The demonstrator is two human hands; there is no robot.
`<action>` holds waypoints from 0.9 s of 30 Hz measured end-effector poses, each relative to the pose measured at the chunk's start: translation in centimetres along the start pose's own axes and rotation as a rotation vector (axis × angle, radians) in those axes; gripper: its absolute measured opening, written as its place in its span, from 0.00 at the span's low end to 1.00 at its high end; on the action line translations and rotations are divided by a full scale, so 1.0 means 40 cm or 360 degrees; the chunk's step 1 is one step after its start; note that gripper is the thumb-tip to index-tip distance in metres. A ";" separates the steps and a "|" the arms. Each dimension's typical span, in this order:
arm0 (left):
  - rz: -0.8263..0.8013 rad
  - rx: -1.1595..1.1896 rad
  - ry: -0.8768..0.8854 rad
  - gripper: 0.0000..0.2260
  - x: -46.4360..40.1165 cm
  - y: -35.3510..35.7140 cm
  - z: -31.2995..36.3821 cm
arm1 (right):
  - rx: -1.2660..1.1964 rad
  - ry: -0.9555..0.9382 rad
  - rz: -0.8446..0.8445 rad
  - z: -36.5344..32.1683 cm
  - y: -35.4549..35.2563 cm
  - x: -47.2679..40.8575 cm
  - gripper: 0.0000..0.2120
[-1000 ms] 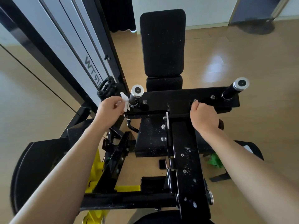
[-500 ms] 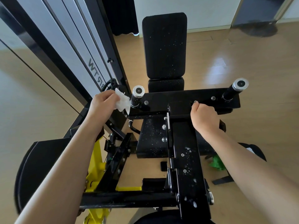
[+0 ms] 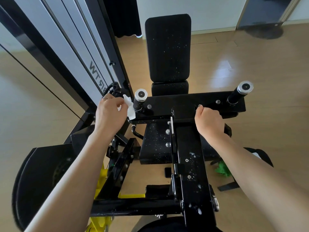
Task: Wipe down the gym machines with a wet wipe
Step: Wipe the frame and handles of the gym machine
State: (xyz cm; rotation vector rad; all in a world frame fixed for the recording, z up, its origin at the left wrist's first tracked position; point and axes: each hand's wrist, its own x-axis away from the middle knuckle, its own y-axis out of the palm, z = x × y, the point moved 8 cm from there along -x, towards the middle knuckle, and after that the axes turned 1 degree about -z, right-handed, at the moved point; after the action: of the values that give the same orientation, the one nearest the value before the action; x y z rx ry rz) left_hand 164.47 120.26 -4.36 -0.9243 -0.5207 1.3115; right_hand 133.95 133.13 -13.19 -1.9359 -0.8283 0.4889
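your left hand [image 3: 110, 113] pinches the wipe [image 3: 130, 109] loosely beside the nine o'clock handle [image 3: 139, 101]; it may slip free. your right hand [image 3: 209, 121] curls on the crossbar [image 3: 192, 101].

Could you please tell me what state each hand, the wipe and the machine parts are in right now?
Left hand: holds the wet wipe beside the left handle.
Wet wipe: crumpled, white, touching the left handle.
Left handle: black grip speckled white.
Right hand: fingers curled over the black crossbar.
Crossbar: glossy black.
Centre beam: spotted with white drops.
Back pad: upright, white specks.
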 end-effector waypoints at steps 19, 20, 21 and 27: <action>-0.0025 -0.0064 -0.0044 0.13 -0.034 -0.037 -0.004 | -0.0046 -0.0017 -0.0006 0.005 0.003 -0.004 0.29; 0.0001 -0.0165 -0.0006 0.14 -0.037 -0.051 -0.003 | -0.0046 -0.0019 -0.0009 0.005 0.004 -0.004 0.29; 0.0016 -0.0209 0.0015 0.14 -0.042 -0.063 -0.001 | -0.0043 -0.0017 -0.0009 0.004 0.005 -0.005 0.28; 0.0052 0.0063 -0.0092 0.15 -0.050 -0.093 0.022 | -0.0045 -0.0018 0.0003 0.004 0.003 -0.006 0.28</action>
State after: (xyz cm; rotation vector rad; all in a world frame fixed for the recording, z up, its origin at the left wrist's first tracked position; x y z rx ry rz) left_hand 165.50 118.64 -0.49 -0.8675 -0.5244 1.3770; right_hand 133.71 133.02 -13.39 -1.9617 -0.8449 0.4917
